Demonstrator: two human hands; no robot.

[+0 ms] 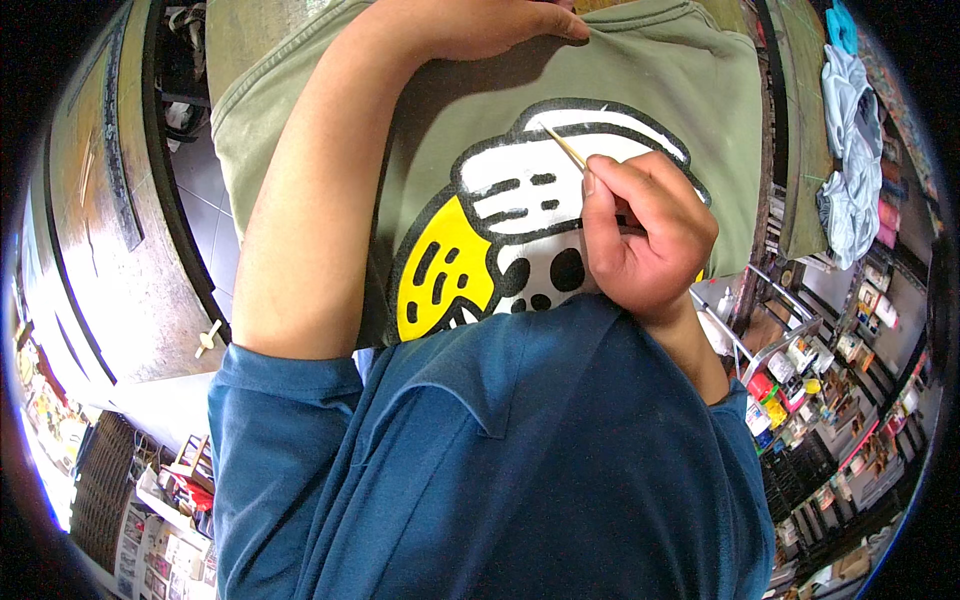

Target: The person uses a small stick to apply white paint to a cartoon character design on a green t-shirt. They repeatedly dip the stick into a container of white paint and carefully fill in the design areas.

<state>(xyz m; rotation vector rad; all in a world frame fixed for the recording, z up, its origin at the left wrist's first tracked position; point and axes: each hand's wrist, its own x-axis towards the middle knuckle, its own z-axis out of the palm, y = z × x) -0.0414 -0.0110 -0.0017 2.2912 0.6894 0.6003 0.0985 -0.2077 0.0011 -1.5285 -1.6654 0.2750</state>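
R hand (pixel 648 235) w/ stick (pixel 563 146) at dash-marked b/w/yel print (pixel 490 172).

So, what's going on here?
A person's right hand pinches a thin wooden stick, its tip at the white upper part of a cartoon design on an olive-green garment. The left hand is over the garment's far part, partly out of the picture. The design shows white, yellow and black areas.
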